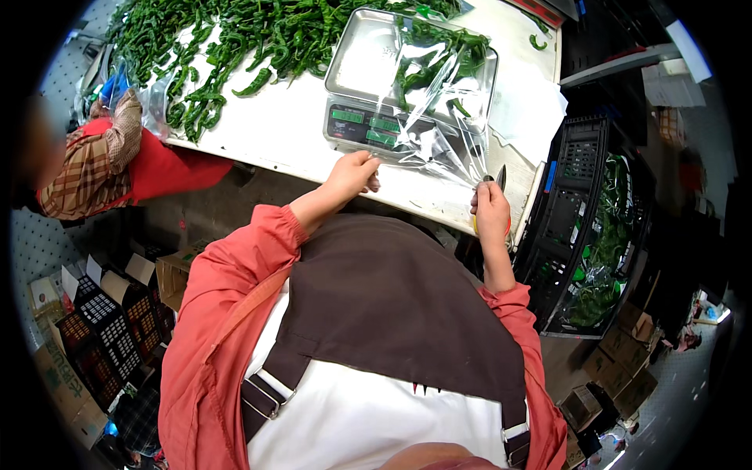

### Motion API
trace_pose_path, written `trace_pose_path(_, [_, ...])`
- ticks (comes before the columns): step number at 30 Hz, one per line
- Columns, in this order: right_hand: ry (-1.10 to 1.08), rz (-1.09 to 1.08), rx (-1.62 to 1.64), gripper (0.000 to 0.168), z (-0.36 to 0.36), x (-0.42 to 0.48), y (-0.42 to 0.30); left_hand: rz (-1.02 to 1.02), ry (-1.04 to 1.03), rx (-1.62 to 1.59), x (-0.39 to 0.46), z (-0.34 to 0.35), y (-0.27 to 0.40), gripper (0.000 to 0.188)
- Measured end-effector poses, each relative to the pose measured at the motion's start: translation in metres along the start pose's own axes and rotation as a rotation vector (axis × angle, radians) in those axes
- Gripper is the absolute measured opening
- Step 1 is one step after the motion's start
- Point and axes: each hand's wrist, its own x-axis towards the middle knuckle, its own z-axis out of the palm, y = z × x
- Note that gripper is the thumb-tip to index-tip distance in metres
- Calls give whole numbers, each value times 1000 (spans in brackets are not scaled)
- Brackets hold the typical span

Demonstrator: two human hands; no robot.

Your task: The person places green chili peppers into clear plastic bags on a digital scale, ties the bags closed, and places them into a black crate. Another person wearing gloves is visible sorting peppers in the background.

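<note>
A clear plastic bag of green peppers (pixel 437 64) lies on the metal pan of a digital scale (pixel 352 59), its loose open end stretched down over the display towards me. My left hand (pixel 355 171) pinches a corner of the bag's edge at the front of the scale. With my right hand (pixel 490 205) I grip the gathered right side of the bag and, in the same hand, scissors (pixel 502 176) with dark blades and a yellow and red handle. A large heap of loose green peppers (pixel 282 35) covers the back left of the white table (pixel 282 147).
Right of the table stands a black plastic crate (pixel 567 194) holding bagged peppers (pixel 605 252). White sheets (pixel 526 117) lie at the table's right edge. Another person (pixel 88 170) in a plaid sleeve works at the left end. Cartons and crates (pixel 111 317) stand on the lower left floor.
</note>
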Motion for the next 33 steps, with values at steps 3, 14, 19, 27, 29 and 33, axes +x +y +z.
trace_pose_path(3, [-83, 103, 108, 23, -10, -7, 14, -35, -94, -24, -7, -11, -3, 25])
trace_pose_path(14, [-346, -408, -30, 5, 56, -40, -76, 8, -100, -71, -40, -17, -4, 23])
trace_pose_path(19, [-510, -562, -194, 15, 112, -18, -85, 41, -63, -21, -51, -20, -3, 21])
trace_pose_path(27, [-599, -670, -362, 12, 128, -20, -82, 163, -27, 124, -62, -23, -5, 20])
trace_pose_path(29, [-618, -614, -355, 11, 126, -21, -88, 164, -13, 160, -64, -24, -4, 19])
trace_pose_path(33, [-614, -589, -326, 12, 126, -21, -90, 176, 11, 190, -67, -23, -3, 17])
